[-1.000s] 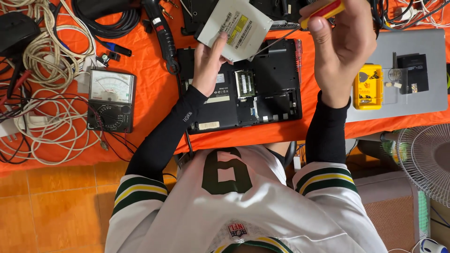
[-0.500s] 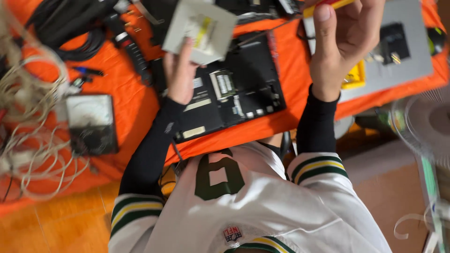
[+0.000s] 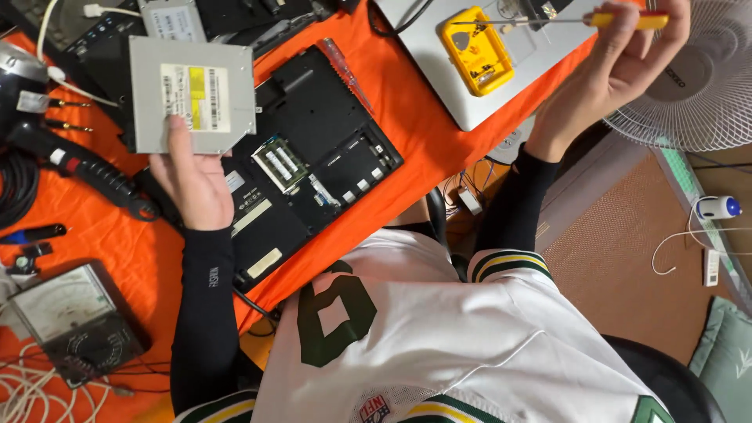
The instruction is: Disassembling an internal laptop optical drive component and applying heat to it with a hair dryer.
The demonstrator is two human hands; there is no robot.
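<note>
The disc drive, a flat grey metal box with a white and yellow label on its face, is lifted off the table in the left hand, whose thumb lies up across the drive's near edge while the other fingers are tucked behind it, so the drive is pinched between thumb and fingers. Just beside and partly under that hand lies an opened black laptop, bottom side up, with its green memory stick and bare bays showing; the drive hangs over the laptop's far left corner. The right hand is raised well apart to the other side, fingers curled and closed around the yellow handle of a screwdriver, whose thin shaft points back toward the left hand. Below that shaft, near the right hand, a yellow tool case sits on a silver laptop lid. Everything rests on an orange cloth. Beyond the left hand's outer side lies a black handled tool, and nearer the body on that side sits a meter with a dial beside white cables. Past the right hand stands a white fan.
</note>
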